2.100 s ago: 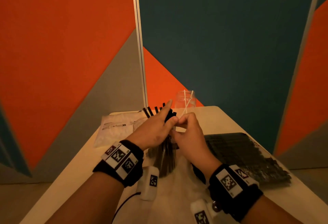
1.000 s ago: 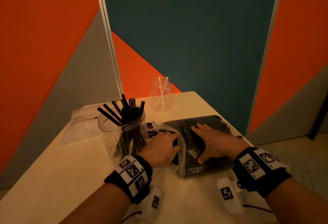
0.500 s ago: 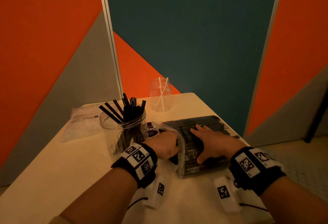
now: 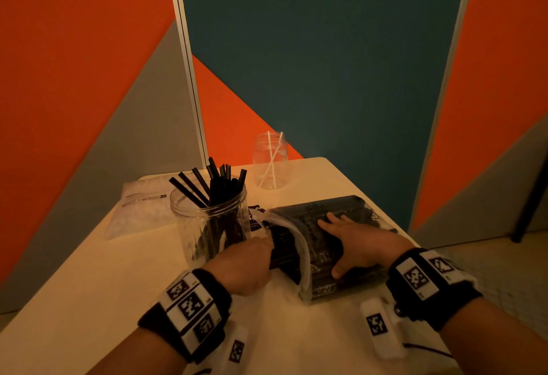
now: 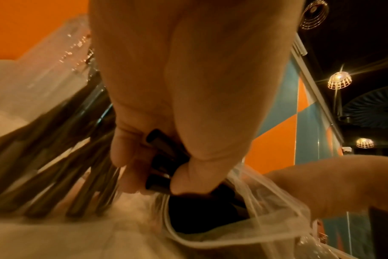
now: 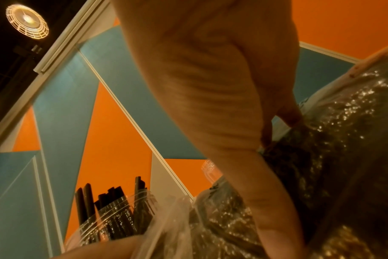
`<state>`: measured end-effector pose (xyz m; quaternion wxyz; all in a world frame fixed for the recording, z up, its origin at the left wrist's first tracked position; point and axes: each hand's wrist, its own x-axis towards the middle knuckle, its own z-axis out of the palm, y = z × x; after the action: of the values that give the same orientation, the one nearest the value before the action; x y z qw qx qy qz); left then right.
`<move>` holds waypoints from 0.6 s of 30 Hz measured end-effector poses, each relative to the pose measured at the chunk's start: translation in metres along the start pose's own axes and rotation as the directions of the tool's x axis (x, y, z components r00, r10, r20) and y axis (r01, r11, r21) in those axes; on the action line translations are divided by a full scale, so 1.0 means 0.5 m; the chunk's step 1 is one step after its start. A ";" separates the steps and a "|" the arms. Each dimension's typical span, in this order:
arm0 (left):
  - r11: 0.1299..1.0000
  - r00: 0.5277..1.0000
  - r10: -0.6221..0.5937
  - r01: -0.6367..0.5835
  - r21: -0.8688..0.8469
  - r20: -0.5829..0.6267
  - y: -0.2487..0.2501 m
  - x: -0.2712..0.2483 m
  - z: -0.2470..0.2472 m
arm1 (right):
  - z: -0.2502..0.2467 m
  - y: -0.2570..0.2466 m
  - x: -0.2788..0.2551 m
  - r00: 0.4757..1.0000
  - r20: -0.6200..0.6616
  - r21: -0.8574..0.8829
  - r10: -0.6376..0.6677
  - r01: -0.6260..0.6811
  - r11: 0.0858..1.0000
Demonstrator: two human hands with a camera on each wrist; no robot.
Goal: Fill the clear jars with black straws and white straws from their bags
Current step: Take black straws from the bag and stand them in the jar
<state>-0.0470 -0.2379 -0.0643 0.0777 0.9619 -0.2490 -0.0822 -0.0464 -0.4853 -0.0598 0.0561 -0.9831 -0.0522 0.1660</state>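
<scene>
Black straws (image 5: 159, 154) are bunched in the left hand (image 4: 246, 265), whose fingers and thumb curl round a small cluster at the open mouth of the clear bag (image 4: 326, 244) lying on the table (image 4: 89, 300). The right hand (image 4: 355, 244) lies flat on top of the bag with its fingers spread, pressing it down so it holds steady. Just left of the bag stands the big jar (image 4: 207, 226), already holding a loose fan of black straws that lean against its rim. The small jar (image 4: 269, 164) sits farther back with only two white straws (image 4: 271, 161) in it, and the bag of white straws (image 4: 139, 208) lies at the far left, untouched. The step in hand looks like drawing another bunch out of the bag. Next, the bunch would need to slide clear of the plastic lip, tip upright and go down into the big jar without snagging the straws already leaning there.
</scene>
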 end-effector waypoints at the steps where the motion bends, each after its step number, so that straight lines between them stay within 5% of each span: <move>1: 1.000 1.000 -0.007 0.008 0.005 -0.028 0.003 -0.002 0.001 | 0.000 -0.001 0.001 1.000 0.003 -0.010 0.001 -0.001 1.000; 6: 0.974 0.979 0.103 -0.063 0.219 -0.177 0.065 0.030 0.022 | 0.000 -0.008 0.006 1.000 0.006 -0.046 0.015 -0.015 0.999; 18: 0.950 0.950 0.004 0.093 0.298 -0.311 0.014 -0.035 0.029 | 0.003 -0.004 -0.007 1.000 -0.007 0.014 -0.012 0.012 1.000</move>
<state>-0.0684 -0.2369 -0.0752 -0.0380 0.9685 -0.2217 0.1069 -0.0504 -0.4834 -0.0600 0.0641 -0.9830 -0.0566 0.1624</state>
